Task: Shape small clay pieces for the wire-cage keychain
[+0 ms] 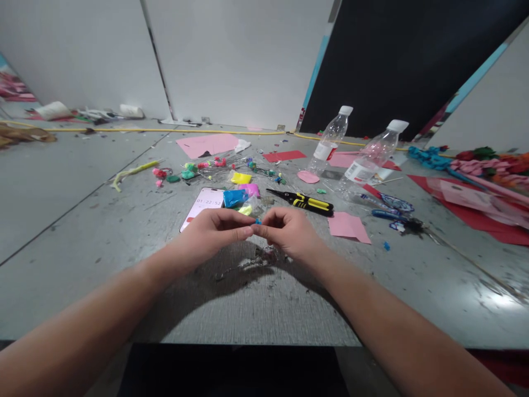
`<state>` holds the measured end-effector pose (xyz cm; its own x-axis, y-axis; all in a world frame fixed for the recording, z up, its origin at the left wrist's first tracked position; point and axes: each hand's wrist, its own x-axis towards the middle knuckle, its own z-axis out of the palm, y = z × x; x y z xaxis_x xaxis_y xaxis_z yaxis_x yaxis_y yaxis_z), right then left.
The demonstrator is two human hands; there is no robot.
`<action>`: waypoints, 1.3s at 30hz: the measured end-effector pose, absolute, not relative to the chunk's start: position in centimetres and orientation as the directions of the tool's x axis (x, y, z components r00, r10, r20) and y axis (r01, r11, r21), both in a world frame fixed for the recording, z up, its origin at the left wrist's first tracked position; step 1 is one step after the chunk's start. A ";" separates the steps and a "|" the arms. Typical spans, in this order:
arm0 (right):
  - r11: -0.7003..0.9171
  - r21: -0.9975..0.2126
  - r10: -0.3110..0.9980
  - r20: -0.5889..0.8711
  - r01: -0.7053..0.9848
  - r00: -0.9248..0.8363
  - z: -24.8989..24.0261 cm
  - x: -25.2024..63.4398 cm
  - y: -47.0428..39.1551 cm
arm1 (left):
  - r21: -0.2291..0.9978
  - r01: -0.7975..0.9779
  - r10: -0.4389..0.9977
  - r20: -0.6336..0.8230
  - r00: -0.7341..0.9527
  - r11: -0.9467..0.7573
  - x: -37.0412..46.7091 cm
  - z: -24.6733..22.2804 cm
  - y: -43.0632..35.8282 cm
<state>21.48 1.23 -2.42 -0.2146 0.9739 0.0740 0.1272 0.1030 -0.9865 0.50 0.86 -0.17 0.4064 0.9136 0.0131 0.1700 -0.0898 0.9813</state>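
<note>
My left hand and my right hand meet at the fingertips over the middle of the table. Pinched between them is a small blue piece of clay, mostly covered by thumbs and forefingers. Just beyond my left hand lies a phone showing a running timer. Beside it are a blue packet, a magenta packet and a yellow packet. A bit of yellow-green clay sits behind my fingertips. Twisted wire scraps rest in the shadow under my hands.
A black-and-yellow pointed tool lies beyond my right hand, near a pink paper square. Two plastic bottles stand back right. Pliers lie at right. Coloured clay bits on wires spread across the back.
</note>
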 end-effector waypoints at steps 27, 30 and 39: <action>0.205 -0.972 0.942 0.164 0.115 -0.294 -3.1 20.9 1.0 | 0.986 0.164 0.911 -0.062 0.408 -0.006 0.5 -0.9 1.0; 0.257 -0.954 0.936 0.205 0.156 -0.286 -3.3 20.8 0.9 | 0.984 0.177 0.907 -0.074 0.415 0.000 0.3 -1.0 1.0; 0.535 -0.787 0.825 0.409 0.306 -0.389 -2.3 20.8 0.0 | 0.984 0.179 0.924 -0.075 0.374 0.007 0.6 -1.0 1.2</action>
